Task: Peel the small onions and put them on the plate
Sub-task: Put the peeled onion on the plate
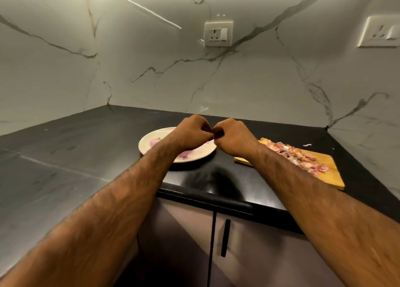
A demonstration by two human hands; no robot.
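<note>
Both hands meet above the plate: left hand and right hand pinch one small onion between their fingertips, likely to strip its skin. Peeled onions lie on the plate; skins cover the cutting board on the black desk.

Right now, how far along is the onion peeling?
Done: a few peeled onions lie on the plate. In hand: the left hand and right hand pinch a small onion between them. Left: that one; the pile on the cutting board looks mostly skins, so unpeeled ones cannot be counted.
</note>
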